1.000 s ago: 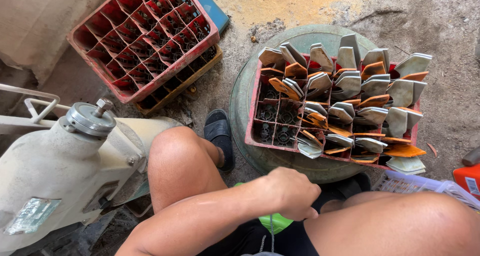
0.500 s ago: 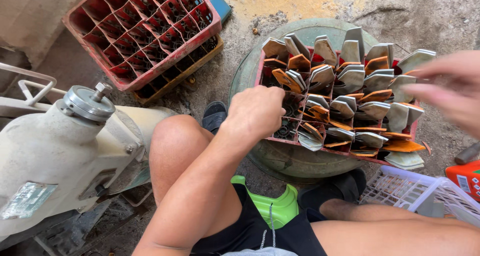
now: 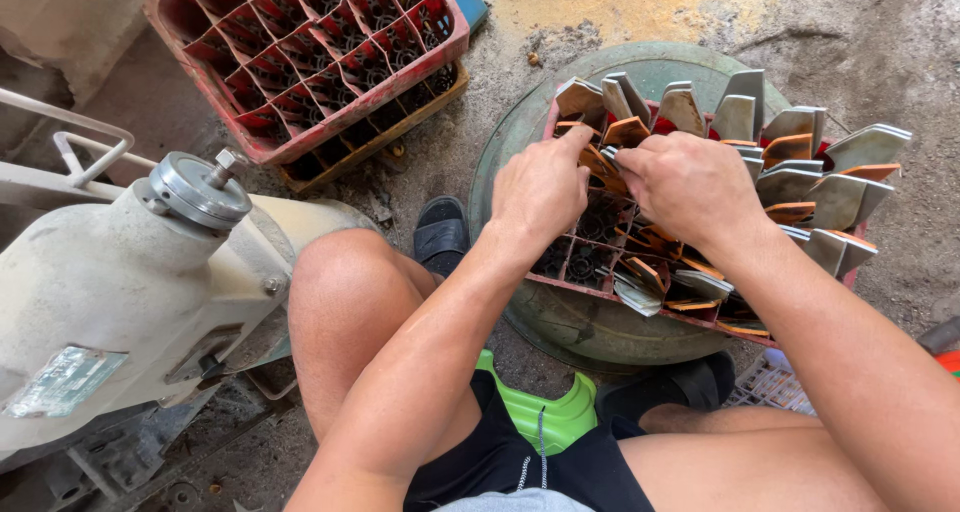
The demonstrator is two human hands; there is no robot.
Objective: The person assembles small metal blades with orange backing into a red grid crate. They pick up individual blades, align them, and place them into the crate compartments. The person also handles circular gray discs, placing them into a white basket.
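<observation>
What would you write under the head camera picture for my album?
Both hands, left hand and right hand, reach into a red crate packed with flat pieces.

We see our left hand (image 3: 540, 187) and right hand (image 3: 690, 182) close together over a red crate (image 3: 600, 272) full of flat grey and orange pieces (image 3: 800, 172). Both pinch pieces at the crate's near corner. Under the grip sits a round green lid (image 3: 560, 322). Far left of it stands a cream machine (image 3: 110, 282), with an empty red crate (image 3: 310, 57) beyond.
</observation>
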